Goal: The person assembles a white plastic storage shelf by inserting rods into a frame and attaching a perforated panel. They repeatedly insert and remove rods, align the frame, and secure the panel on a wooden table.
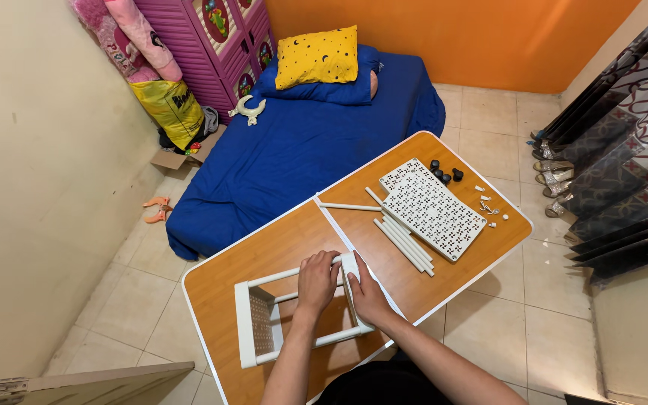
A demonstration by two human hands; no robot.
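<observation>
Two bare forearms, no sleeves; dark garment below.

One head-worn camera looks steeply down from above the near edge of the orange table, close over it, facing across its far corner toward the blue mattress and orange wall.

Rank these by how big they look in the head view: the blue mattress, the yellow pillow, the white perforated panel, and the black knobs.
1. blue mattress
2. white perforated panel, though it sits nearer the camera
3. yellow pillow
4. black knobs
</observation>
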